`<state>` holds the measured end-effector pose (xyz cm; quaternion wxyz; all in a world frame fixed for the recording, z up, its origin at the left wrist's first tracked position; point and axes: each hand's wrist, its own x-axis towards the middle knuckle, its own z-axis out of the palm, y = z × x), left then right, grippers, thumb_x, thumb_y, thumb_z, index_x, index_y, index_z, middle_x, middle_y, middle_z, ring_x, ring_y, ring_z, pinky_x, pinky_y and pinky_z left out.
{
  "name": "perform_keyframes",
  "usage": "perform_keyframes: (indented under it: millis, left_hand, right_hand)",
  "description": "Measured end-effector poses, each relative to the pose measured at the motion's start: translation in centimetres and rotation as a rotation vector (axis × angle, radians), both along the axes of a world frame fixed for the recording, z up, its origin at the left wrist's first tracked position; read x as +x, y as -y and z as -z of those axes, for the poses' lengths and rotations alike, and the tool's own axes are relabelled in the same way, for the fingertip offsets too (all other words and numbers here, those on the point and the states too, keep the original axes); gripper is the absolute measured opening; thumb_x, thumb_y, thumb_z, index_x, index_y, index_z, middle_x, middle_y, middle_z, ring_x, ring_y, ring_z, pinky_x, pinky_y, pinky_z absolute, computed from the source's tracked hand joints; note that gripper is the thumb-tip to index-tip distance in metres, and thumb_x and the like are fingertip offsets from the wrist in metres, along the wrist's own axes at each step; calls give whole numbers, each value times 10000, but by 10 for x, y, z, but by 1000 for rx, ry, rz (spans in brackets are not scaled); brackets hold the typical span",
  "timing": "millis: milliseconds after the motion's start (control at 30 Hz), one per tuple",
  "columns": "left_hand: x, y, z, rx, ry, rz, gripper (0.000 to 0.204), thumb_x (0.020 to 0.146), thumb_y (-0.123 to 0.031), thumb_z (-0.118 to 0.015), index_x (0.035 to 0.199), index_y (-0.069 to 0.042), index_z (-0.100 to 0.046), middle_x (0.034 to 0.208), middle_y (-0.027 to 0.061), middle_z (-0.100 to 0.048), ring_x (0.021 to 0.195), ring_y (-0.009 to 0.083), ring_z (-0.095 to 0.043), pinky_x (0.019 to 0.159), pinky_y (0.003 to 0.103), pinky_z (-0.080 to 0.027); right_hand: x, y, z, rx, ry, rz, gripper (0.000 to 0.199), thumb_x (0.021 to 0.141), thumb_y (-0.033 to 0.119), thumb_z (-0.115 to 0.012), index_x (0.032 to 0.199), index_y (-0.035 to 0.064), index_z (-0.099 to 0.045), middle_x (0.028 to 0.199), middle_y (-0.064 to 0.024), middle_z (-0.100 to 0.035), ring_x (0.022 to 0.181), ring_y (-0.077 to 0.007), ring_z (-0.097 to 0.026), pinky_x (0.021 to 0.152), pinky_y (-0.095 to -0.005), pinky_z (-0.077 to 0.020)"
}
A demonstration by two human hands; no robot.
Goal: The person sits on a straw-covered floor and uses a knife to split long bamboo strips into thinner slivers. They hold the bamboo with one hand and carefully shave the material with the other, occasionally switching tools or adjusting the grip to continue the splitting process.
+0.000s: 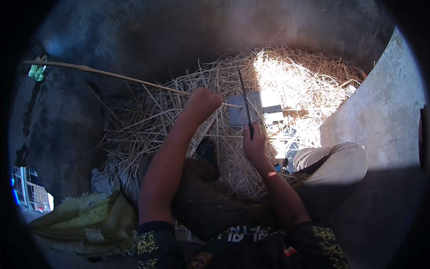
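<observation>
My left hand [202, 104] is closed in a fist around a long, thin bamboo strip [134, 80]. The strip runs far out to the upper left. Its short end sticks out to the right of the fist, over a flat grey block [237, 117]. In my right hand [255, 145] is the dark handle of a long-bladed knife [244, 92], its tip pointing up and away from me. The blade crosses close to the strip's short end; whether they touch I cannot tell. The block lies among the shavings in front of me.
A heap of pale shavings [152, 116] spreads before my legs, brightly sunlit at the right. Concrete walls rise behind it [179, 31] and at the right [380, 98]. My bent knee [336, 161] is at the right. A torn yellow-green sack [89, 219] lies at the lower left.
</observation>
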<state>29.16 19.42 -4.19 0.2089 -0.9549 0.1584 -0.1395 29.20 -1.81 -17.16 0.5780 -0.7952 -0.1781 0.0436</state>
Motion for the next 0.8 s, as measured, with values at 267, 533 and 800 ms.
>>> perform_keyframes:
  millis: [267,533,800]
  left_hand:
    - [2,0,4,27,-18,-4,96,708,-30,-687,764,-77,-624,567,74,-599,597,256,-681,534,376,-539]
    - [4,6,-4,80,-50,-11,107,717,-33,-687,775,-87,-615,571,56,-600,590,239,-677,533,379,-537]
    - [-3,-12,11,59,37,-8,113,746,-65,-677,838,-113,-630,593,29,-611,610,216,-680,530,348,-526]
  right_hand:
    - [20,13,63,-179,-47,174,326,1008,284,-523,895,-21,-550,664,-169,-615,610,-353,-631,574,-468,-447]
    - [4,-2,75,-136,82,40,331,1026,282,-501,924,-26,-566,618,-126,-559,548,-200,-528,545,-381,-411]
    - [12,-1,7,19,-60,61,356,1019,289,-505,911,-42,-580,667,-199,-602,608,-271,-579,582,-403,-432]
